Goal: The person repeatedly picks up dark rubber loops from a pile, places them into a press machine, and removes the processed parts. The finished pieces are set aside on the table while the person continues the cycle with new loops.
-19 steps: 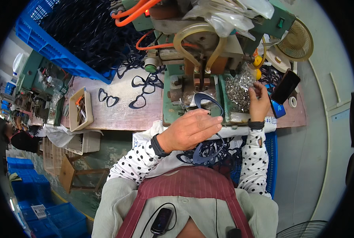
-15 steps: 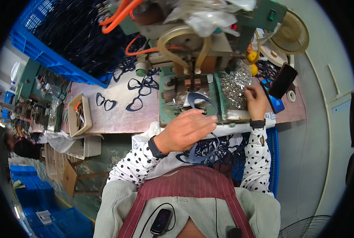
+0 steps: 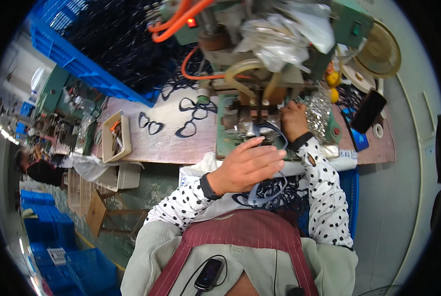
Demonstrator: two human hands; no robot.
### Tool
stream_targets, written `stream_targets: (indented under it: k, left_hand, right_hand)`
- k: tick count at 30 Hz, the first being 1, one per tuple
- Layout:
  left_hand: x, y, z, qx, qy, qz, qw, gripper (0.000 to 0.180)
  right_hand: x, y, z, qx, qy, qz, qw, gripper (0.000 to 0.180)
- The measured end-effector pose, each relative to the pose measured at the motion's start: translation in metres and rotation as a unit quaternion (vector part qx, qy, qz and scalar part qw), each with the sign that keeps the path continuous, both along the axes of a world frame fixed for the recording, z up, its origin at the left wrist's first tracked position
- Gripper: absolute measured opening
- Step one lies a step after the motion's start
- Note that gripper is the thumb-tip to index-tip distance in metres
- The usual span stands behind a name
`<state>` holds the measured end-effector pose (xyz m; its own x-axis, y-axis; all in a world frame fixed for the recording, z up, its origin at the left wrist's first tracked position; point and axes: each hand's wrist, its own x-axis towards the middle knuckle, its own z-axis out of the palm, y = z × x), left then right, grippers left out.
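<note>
My left hand [image 3: 247, 167] holds a dark blue plastic eyeglass frame [image 3: 256, 201] at the front of a green bench press [image 3: 224, 148]. One rim of the frame points up into the work area under the press head; the other hangs below my palm. At the right side of that work area is my right hand [image 3: 294, 122], its fingers bent together beside the press head. Whatever they pinch is too small or hidden to make out. Right of this hand, a tray holds many small shiny metal pieces [image 3: 319, 116]. More dark frames [image 3: 275, 190] lie heaped in front of my apron.
Heart-shaped frames [image 3: 186, 129] lie on the table's left part. A blue crate [image 3: 82, 66] full of dark pieces stands behind them, a cream bin [image 3: 124, 148] at the left edge. A phone [image 3: 367, 111] and a fan [image 3: 378, 49] are on the right. Orange hoses [image 3: 186, 64] hang above.
My right hand has moved left from the metal pieces to the press head. The left hand still holds the eyeglass frame at the press. The whole view has shifted slightly.
</note>
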<state>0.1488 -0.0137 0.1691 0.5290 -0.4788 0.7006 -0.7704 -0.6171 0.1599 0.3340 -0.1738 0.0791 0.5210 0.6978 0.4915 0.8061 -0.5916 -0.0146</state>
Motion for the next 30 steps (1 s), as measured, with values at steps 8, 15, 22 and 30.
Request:
stream_targets:
  k: [8, 15, 22, 30]
  left_hand:
    - [0.023, 0.100, -0.071, -0.320, 0.069, 0.392, 0.860, 0.009]
    - [0.072, 0.176, -0.122, -0.002, 0.106, 0.521, 0.847, 0.040]
    - [0.058, 0.181, -0.106, -0.009, 0.112, 0.473, 0.874, 0.040]
    - [-0.001, 0.055, 0.008, -0.062, -0.123, 0.195, 0.971, 0.031]
  right_hand:
    - [-0.024, -0.012, 0.032, 0.098, 0.067, -0.021, 0.993, 0.020]
    - [-0.045, -0.053, 0.040, 0.401, 0.219, -0.211, 0.864, 0.012]
    - [-0.051, -0.052, 0.032, 0.467, 0.312, -0.125, 0.818, 0.012]
    - [-0.091, -0.014, 0.099, 0.479, 0.378, -0.036, 0.792, 0.014]
